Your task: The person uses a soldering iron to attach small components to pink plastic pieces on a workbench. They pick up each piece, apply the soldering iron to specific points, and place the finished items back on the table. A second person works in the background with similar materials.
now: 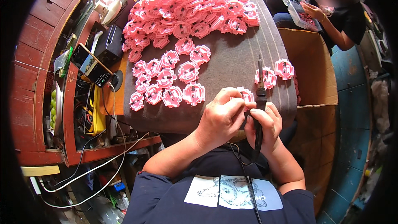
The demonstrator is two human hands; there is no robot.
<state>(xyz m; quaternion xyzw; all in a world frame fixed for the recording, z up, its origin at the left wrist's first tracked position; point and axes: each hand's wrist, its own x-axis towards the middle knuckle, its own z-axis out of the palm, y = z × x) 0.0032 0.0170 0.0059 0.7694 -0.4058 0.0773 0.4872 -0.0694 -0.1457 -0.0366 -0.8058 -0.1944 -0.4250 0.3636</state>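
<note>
My left hand (222, 118) is closed in a pinch just left of the soldering iron, its fingertips at a pink plastic piece (246, 93); what they grip is hidden. My right hand (267, 124) is closed on the black handle of the soldering iron (260, 95), whose metal tip points away from me. Two pink pieces (284, 69) lie at the right of the grey padded work surface (226, 64), one partly behind the iron. Several more (166, 77) lie spread at the left, below a large heap of similar pieces (190, 8).
A phone on a stand (89, 64), a black box (107, 43), a white lamp (108, 10) and cables are at the left. A cardboard box (315, 95) stands right of the surface. Behind it, another person (344, 25) in dark clothing works over a clear tray (298, 16).
</note>
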